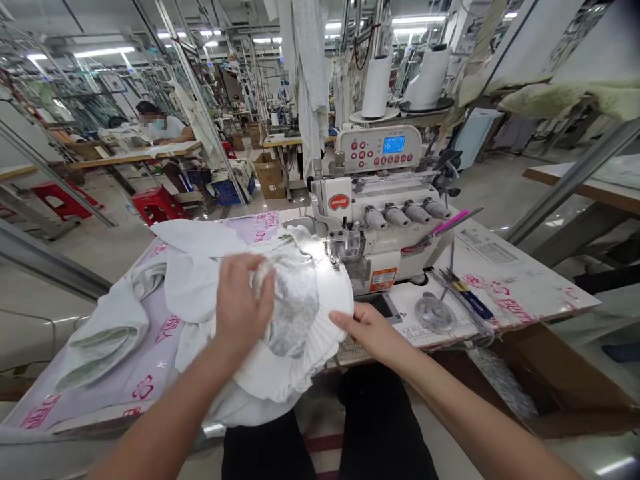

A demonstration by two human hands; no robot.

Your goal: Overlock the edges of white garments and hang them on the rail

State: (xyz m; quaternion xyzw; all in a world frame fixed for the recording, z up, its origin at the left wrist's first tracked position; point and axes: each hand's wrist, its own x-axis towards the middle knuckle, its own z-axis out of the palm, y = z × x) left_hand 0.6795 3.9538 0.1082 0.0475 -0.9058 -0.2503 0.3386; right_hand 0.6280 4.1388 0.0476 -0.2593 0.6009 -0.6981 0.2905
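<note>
Operator's person: black legwear, forearms and hands bare.
Legwear (387, 430): black on both legs, matte and even in tone, visible below the front edge of the sewing table (545, 287); each leg broad at the thigh, the right narrowing to a rounded, darker knee by that edge; seams and weave too dark to read. Left hand (245, 300): bare to wrist and forearm, outline blurred, nails not legible. Right hand (369, 328): bare, sharper in outline, slim fingers, thumb distinct; forearm smooth in contour, tapering evenly to the wrist.
</note>
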